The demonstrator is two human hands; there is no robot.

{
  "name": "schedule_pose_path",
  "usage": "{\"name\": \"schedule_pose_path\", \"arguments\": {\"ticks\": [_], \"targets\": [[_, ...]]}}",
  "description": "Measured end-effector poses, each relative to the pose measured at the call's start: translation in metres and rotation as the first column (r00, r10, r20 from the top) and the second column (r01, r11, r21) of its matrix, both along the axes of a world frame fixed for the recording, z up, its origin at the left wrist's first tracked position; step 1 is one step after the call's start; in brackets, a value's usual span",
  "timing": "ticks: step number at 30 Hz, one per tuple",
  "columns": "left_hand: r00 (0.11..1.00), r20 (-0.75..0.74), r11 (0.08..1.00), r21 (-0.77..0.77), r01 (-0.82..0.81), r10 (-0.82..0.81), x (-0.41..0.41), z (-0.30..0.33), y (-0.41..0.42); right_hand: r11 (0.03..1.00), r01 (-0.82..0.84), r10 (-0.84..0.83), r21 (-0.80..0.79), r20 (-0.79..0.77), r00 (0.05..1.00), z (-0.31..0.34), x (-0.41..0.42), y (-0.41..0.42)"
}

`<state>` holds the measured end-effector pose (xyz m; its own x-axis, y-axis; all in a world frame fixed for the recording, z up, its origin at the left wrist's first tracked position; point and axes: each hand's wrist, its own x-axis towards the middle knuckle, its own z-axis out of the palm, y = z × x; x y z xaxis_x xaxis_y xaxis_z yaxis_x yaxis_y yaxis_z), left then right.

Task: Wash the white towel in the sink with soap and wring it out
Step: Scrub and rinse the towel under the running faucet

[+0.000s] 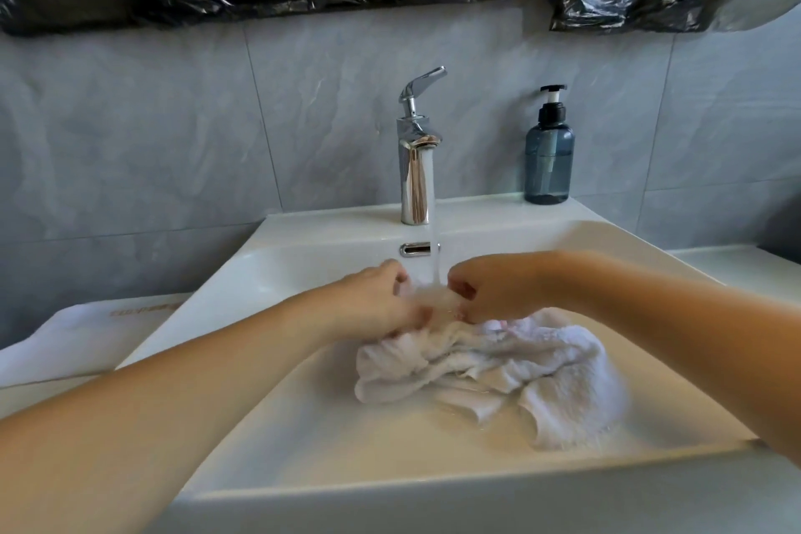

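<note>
Head view: both hands grip the white towel (490,369) in the sink (303,425), left hand (372,299) and right hand (498,286) pinching its top edge under the faucet (416,169) stream. Most of the cloth trails toward the person's right, below the right hand.

We see a white sink (329,486) holding the bunched white towel (498,373) just below our hands; beyond our fingers a chrome faucet (416,169) stands on its back ledge, a blue soap bottle (549,160) beyond our right hand, a folded white cloth (82,338) left of our left forearm
</note>
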<state>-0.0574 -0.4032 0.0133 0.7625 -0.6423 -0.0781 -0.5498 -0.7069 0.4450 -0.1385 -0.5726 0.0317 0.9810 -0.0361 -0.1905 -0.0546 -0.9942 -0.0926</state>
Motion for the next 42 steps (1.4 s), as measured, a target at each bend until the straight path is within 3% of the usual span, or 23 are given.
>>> {"name": "schedule_pose_path", "arguments": {"ticks": [3,8,11,13,15,18,20,22,24,27,29,30,33,36,37,39,42], "targets": [[0.981,0.173,0.993,0.097,0.071,-0.087,0.000,-0.007,-0.006,0.999,-0.023,0.022,0.028,0.041,0.999,-0.004,-0.004,0.001],[0.978,0.187,0.972,-0.192,0.132,-0.096,-0.003,-0.005,-0.001,0.973,-0.058,0.042,-0.224,-0.077,0.996,-0.012,-0.012,-0.001],[0.983,0.125,0.949,-0.269,0.163,-0.134,-0.009,-0.008,-0.001,0.977,-0.016,0.012,-0.214,-0.021,1.000,-0.014,-0.012,-0.002],[0.981,0.131,0.968,-0.187,0.165,-0.141,-0.010,-0.014,-0.001,0.982,-0.039,0.040,-0.185,0.004,0.999,-0.013,-0.013,0.001],[0.961,0.224,0.987,0.003,0.163,-0.160,-0.005,-0.016,0.001,0.987,-0.092,0.100,-0.134,0.054,0.994,-0.012,-0.017,0.006],[0.929,0.286,0.965,0.182,0.189,-0.236,0.000,-0.015,-0.002,0.984,-0.156,0.165,-0.083,0.118,0.979,-0.011,-0.023,0.013],[0.930,0.289,0.972,0.125,0.198,-0.227,-0.004,-0.013,-0.005,0.989,-0.115,0.127,-0.093,0.129,0.983,-0.011,-0.019,0.007],[0.965,0.179,0.977,-0.059,0.206,-0.193,-0.009,-0.015,-0.005,0.991,-0.068,0.083,-0.115,0.135,0.987,-0.008,-0.018,0.002],[0.971,0.135,0.970,-0.116,0.215,-0.200,-0.010,-0.015,-0.001,0.992,-0.090,0.104,-0.092,0.158,0.982,-0.008,-0.020,0.004],[0.925,0.336,0.983,0.015,0.186,-0.180,0.002,-0.011,0.004,0.983,-0.170,0.154,0.074,0.189,0.970,-0.012,-0.020,0.013],[0.918,0.326,0.974,0.108,0.200,-0.225,0.003,-0.001,0.002,0.966,-0.103,0.071,0.239,0.141,0.987,-0.010,-0.020,0.006],[0.923,0.276,0.959,0.167,0.230,-0.270,0.003,0.005,0.003,0.968,-0.083,0.058,0.238,0.109,0.992,-0.008,-0.017,-0.002],[0.952,0.053,0.948,0.128,0.292,-0.301,0.001,0.020,0.012,0.993,-0.041,0.037,-0.113,-0.038,0.999,-0.011,-0.013,-0.025],[0.962,-0.191,0.979,-0.099,0.177,-0.193,-0.004,0.024,0.013,0.968,-0.077,0.044,-0.240,-0.139,0.989,-0.022,-0.009,-0.023],[0.972,-0.196,0.988,-0.104,0.113,-0.132,-0.006,0.022,0.008,0.963,-0.090,0.061,-0.253,-0.121,0.991,-0.024,-0.008,-0.018],[0.997,-0.078,0.999,0.040,0.028,-0.025,-0.008,0.015,-0.005,0.973,-0.086,0.075,-0.215,-0.058,0.995,-0.022,-0.008,-0.016],[0.999,0.018,0.971,0.236,0.035,-0.041,-0.009,0.009,-0.013,0.979,-0.018,0.034,-0.203,0.075,0.997,-0.009,-0.009,-0.021]]}}
